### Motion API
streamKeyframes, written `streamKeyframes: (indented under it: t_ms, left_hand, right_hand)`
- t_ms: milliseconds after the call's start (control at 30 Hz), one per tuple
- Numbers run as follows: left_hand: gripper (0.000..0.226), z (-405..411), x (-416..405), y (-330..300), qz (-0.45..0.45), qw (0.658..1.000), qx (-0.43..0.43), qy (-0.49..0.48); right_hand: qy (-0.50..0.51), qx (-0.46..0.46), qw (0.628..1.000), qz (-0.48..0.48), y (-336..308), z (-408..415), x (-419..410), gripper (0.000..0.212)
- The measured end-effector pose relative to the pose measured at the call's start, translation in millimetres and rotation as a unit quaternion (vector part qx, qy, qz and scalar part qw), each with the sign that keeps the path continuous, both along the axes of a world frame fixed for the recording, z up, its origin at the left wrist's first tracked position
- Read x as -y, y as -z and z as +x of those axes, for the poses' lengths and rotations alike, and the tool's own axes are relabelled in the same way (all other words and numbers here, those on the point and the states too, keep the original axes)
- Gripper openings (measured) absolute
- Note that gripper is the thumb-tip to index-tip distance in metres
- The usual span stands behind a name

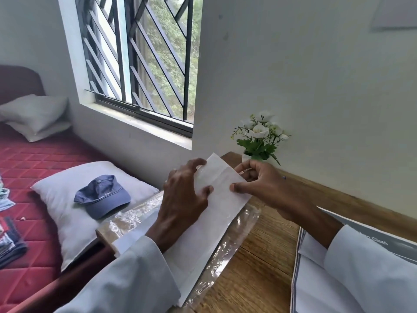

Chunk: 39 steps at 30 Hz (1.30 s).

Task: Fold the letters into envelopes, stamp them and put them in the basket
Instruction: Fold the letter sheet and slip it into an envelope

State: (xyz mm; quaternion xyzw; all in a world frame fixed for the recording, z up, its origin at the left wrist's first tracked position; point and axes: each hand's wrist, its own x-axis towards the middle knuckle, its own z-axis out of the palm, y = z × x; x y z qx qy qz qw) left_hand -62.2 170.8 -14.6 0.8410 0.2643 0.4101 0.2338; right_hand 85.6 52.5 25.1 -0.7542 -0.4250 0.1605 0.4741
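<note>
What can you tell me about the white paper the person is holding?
The paper is a long white sheet, thin and slightly see-through, with a crease across it near its far end. It is held tilted over clear plastic wrap on the wooden desk. The left hand grips its left edge; the right hand pinches its right edge.

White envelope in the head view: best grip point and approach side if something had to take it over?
Probably the far short end of the white envelope, pinched at its two side edges from left and right. It is long, flat and thin, lifted off the table there, so both faces are reachable. The left hand and right hand already pinch it that way.
</note>
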Motion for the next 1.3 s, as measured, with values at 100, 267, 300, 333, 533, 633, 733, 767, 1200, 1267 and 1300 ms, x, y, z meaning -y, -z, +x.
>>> streamKeyframes:
  t_ms: [100, 267, 300, 333, 533, 633, 733, 767, 1200, 1267, 1300]
  left_hand:
    - [0.039, -5, 0, -12, -0.022, 0.999, 0.027, 0.037]
    - [0.032, -8, 4, -40, -0.018, 0.994, -0.008, 0.111]
    - [0.031, -7, 5, -45, -0.016, 0.992, -0.013, 0.125]
    - [0.030, -6, 7, -51, -0.012, 0.990, -0.016, 0.139]
    - [0.026, 11, 21, -88, 0.009, 0.973, -0.008, 0.230]
    - [0.026, 28, 34, -104, 0.014, 0.960, -0.002, 0.278]
    - [0.026, 54, 52, -114, 0.033, 0.943, -0.002, 0.332]
    - [0.025, 62, 59, -116, 0.047, 0.935, -0.006, 0.352]
    - [0.128, 124, 109, -51, 0.353, 0.876, -0.098, 0.314]
    - [0.123, 130, 112, -47, 0.359, 0.875, -0.081, 0.315]
    - [0.121, 131, 112, -45, 0.361, 0.875, -0.072, 0.315]
  right_hand:
    - [-0.004, -0.002, 1.000, 0.025, -9, -3, 8, 0.041]
    - [0.013, 0.024, 0.998, 0.063, -27, -5, 30, 0.030]
    - [0.013, 0.019, 0.997, 0.071, -31, -5, 35, 0.028]
    - [0.013, 0.009, 0.997, 0.079, -35, -5, 41, 0.027]
    - [0.013, -0.041, 0.996, 0.084, -57, -6, 82, 0.024]
    - [0.029, -0.058, 0.994, 0.093, -65, -6, 107, 0.028]
    - [0.032, -0.102, 0.991, 0.087, -66, -2, 133, 0.032]
    - [0.040, -0.115, 0.989, 0.088, -65, -1, 140, 0.030]
    - [0.154, -0.231, 0.939, 0.203, -38, 32, 214, 0.036]
    - [0.170, -0.228, 0.935, 0.210, -34, 37, 220, 0.036]
    - [0.181, -0.220, 0.936, 0.207, -33, 39, 222, 0.036]
